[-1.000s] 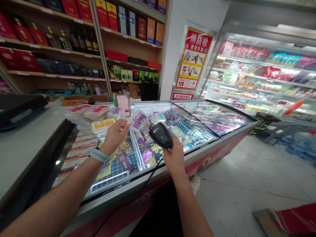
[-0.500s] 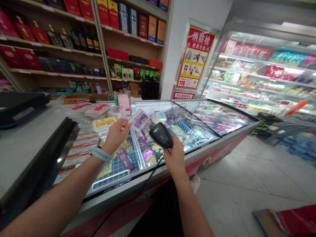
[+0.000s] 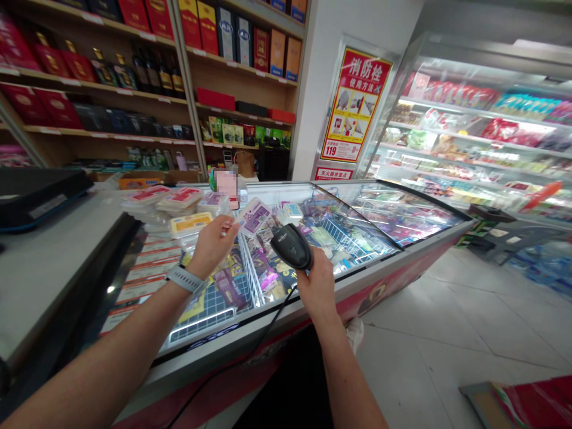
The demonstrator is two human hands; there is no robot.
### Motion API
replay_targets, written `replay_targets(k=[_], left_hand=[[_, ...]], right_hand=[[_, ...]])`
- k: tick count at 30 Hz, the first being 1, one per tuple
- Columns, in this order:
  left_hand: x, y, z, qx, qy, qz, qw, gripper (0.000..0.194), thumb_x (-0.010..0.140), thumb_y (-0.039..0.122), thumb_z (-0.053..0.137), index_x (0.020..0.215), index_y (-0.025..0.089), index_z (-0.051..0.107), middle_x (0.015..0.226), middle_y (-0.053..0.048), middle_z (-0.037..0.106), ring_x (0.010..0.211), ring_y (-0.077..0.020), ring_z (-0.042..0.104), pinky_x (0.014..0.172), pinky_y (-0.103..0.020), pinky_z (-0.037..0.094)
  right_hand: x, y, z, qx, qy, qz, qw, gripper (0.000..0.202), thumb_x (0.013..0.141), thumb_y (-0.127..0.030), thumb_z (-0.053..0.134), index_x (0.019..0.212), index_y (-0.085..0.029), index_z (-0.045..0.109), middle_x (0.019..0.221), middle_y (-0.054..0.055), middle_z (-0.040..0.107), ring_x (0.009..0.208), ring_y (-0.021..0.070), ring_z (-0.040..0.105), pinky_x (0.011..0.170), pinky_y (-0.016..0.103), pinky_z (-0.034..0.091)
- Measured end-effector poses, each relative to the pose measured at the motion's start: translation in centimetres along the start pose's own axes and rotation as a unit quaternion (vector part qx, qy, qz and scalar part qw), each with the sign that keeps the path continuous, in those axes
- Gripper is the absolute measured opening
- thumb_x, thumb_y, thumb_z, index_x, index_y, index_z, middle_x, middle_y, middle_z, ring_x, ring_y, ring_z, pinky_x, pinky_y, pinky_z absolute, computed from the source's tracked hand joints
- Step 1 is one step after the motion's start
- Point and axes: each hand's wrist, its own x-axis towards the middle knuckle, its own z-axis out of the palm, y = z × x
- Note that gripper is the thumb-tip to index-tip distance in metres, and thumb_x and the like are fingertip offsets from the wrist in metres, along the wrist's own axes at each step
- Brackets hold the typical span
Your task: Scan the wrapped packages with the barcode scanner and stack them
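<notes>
My left hand, a grey band on its wrist, pinches the near edge of a flat plastic food pack with a purple-and-white label. The pack is tilted above the glass-topped freezer, its label towards me. In my right hand is a black barcode scanner, its head pointing up and left towards the pack but apart from it. The scanner's cable runs down and left across the freezer's edge. A yellow-labelled tub sits just beyond my left hand.
Stacked red-labelled tubs stand on the freezer's left end, near a counter with a black device. Beyond are shelves of boxes and bottles. A lit display fridge stands right; a red item lies low right.
Both hands keep their holds, almost still. The purple-labelled pack is turned slightly more towards the scanner. The whole view has shifted a little.
</notes>
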Motion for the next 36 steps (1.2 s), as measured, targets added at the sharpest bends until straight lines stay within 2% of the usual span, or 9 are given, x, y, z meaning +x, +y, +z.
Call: replay_targets(k=[5,9,16,20,24,28,36], left_hand=[[-0.2,0.4,-0.2,0.007,0.003,-0.005,1.0,0.03,0.081,0.046,0.051,0.091,0.02,0.062,0.089,-0.006,0.073,0.081,-0.0217,0.067,0.074,-0.032,0.052],[0.2,0.5,-1.4,0.027,0.024,-0.015,0.999,0.032,0.083,0.046,0.052,0.095,0.019,0.064,0.091,-0.005,0.073,0.081,-0.0202,0.066,0.076,-0.03,0.051],[3.7,-0.9,-5.2,0.111,0.104,-0.056,0.987,0.033,0.087,0.041,0.049,0.099,0.013,0.063,0.092,-0.008,0.07,0.084,-0.0203,0.06,0.084,-0.035,0.049],[5.5,-1.2,-6.5,0.174,0.13,-0.028,0.976,0.034,0.088,0.039,0.05,0.101,0.011,0.063,0.1,-0.011,0.067,0.094,-0.0242,0.057,0.093,-0.041,0.044],[5.7,-0.4,-6.5,0.233,0.13,0.038,0.963,0.034,0.089,0.039,0.051,0.103,0.011,0.063,0.114,-0.014,0.064,0.112,-0.0287,0.05,0.106,-0.048,0.031],[5.3,0.2,-5.8,0.274,0.106,0.092,0.951,0.031,0.092,0.036,0.047,0.098,0.012,0.064,0.112,-0.011,0.064,0.116,-0.029,0.046,0.108,-0.051,0.023],[5.3,-0.2,-4.8,0.31,0.06,0.134,0.939,0.03,0.091,0.038,0.05,0.101,0.015,0.067,0.108,-0.009,0.063,0.115,-0.0303,0.046,0.104,-0.05,0.027]], right_hand=[[-0.1,0.1,0.0,0.007,0.004,-0.002,1.0,0.032,0.082,-0.015,0.052,0.114,-0.017,0.057,0.107,0.011,0.065,0.104,0.0289,0.058,0.093,0.044,0.045],[-0.1,0.1,-0.1,0.005,0.004,-0.003,1.0,0.033,0.081,-0.013,0.052,0.114,-0.017,0.057,0.108,0.011,0.064,0.105,0.0291,0.057,0.094,0.044,0.045],[0.0,-0.1,-0.4,0.0,-0.002,0.004,1.0,0.03,0.081,-0.011,0.051,0.11,-0.018,0.058,0.105,0.01,0.063,0.102,0.028,0.057,0.092,0.043,0.045],[0.0,-0.3,-0.4,0.006,-0.005,0.008,1.0,0.029,0.081,-0.012,0.051,0.109,-0.018,0.058,0.105,0.01,0.063,0.102,0.0282,0.057,0.092,0.044,0.045],[-0.1,-0.6,-0.5,0.0,-0.009,0.01,1.0,0.029,0.081,-0.012,0.051,0.109,-0.017,0.058,0.104,0.011,0.063,0.102,0.0292,0.056,0.092,0.046,0.045],[-0.1,-0.6,-0.6,0.001,-0.006,0.007,1.0,0.029,0.08,-0.011,0.052,0.108,-0.017,0.058,0.104,0.011,0.063,0.101,0.029,0.057,0.091,0.045,0.045],[-0.3,-0.2,-0.7,0.014,0.006,0.009,1.0,0.028,0.083,-0.015,0.054,0.111,-0.017,0.058,0.106,0.01,0.064,0.103,0.0284,0.058,0.092,0.043,0.046]])
